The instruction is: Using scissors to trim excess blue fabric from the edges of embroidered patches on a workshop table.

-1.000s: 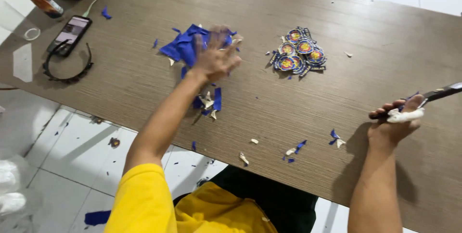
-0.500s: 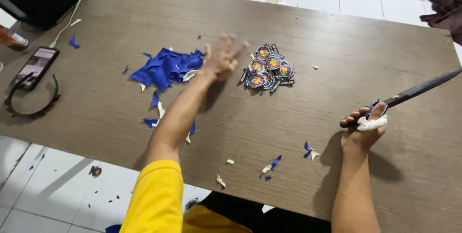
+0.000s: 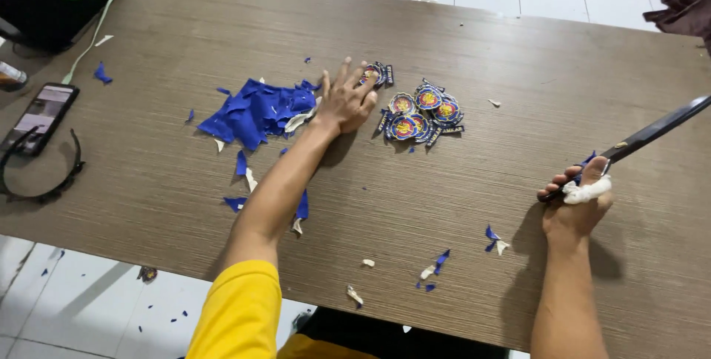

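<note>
While my left hand [image 3: 346, 103] has come down since a moment ago, it now lies flat, fingers spread, on the surface [image 3: 518, 55] between the blue scrap pile [image 3: 255, 111] and the cut round badges [image 3: 422, 116]; it grips nothing. Far left lies a phone [image 3: 41, 116]. My right hand [image 3: 578, 207] is clenched on what appear to be scissors [image 3: 652, 133], well apart. Loose offcuts [image 3: 437, 264] litter the near edge.

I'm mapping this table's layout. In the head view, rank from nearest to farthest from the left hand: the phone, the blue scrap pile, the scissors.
1. Blue scrap pile, just beside the left hand, on its left.
2. Scissors, far right, held in the right hand.
3. Phone, near the table's left edge.
</note>
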